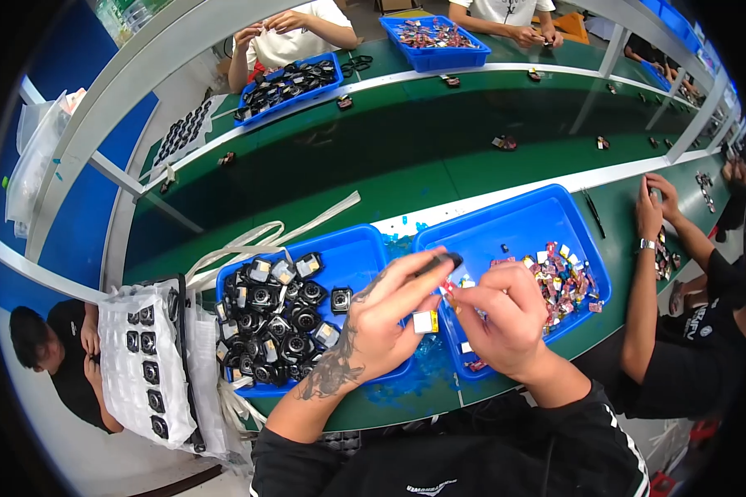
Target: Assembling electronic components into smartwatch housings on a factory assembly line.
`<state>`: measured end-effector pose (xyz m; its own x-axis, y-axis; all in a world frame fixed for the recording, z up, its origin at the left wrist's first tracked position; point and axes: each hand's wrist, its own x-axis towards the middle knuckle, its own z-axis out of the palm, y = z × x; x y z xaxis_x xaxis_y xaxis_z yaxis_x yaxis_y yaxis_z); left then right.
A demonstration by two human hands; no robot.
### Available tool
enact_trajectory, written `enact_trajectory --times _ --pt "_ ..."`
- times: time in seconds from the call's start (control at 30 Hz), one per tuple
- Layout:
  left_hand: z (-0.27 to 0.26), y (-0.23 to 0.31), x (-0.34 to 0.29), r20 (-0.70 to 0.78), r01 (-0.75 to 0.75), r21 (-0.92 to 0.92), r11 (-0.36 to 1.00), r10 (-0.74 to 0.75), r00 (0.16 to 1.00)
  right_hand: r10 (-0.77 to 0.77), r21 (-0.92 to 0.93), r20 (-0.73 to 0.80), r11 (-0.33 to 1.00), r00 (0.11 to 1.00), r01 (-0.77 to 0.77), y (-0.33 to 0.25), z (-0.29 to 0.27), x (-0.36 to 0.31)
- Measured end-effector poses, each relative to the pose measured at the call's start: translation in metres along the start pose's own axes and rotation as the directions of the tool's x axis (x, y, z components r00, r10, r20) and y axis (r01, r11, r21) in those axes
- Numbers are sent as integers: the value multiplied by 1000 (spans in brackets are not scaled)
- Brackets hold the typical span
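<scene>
My left hand (377, 319) is closed around a black watch case (441, 263), partly hidden by the fingers. Beside its fingertips hangs a small white-and-yellow battery (425, 321). My right hand (506, 319) pinches a small red-and-white part (448, 287) close to the watch case; whether it is joined to the battery I cannot tell. Under my left hand stands a blue tray (360, 244) heaped with black watch cases (278, 306). The blue tray (539, 207) below my right hand holds many small batteries and reddish circuit pieces (559, 277).
Left of the trays, a white moulded sheet (124, 364) carries rows of watch cases. White straps (282, 236) lie behind the left tray. A dark conveyor (389, 157) runs beyond, with scattered parts. Black tweezers (594, 214) lie right. Co-workers sit opposite and on both sides.
</scene>
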<state>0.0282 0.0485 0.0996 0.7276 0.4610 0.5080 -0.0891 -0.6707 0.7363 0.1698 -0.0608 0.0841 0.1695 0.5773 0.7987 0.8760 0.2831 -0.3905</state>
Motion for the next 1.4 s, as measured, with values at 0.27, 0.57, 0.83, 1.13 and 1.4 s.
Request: enact_trajectory --times 0.27,0.57,0.83,1.13,1.4 --pt "-2 -6 -5 -58 -204 205 957 220 974 618 714 451 184 644 -676 -5 -17 -10" --pt "2 -2 -6 5 -300 259 918 310 951 557 615 505 305 660 -728 4 -25 -8" --pt "1 0 -7 107 -188 77 979 179 978 511 534 560 379 652 -756 6 -24 -14" --pt "-2 -8 -10 259 331 -257 908 -266 929 505 547 571 353 647 -759 9 -27 -10" --pt "9 -19 -15 312 503 -515 694 -395 864 352 364 301 817 886 -448 7 -18 -16"
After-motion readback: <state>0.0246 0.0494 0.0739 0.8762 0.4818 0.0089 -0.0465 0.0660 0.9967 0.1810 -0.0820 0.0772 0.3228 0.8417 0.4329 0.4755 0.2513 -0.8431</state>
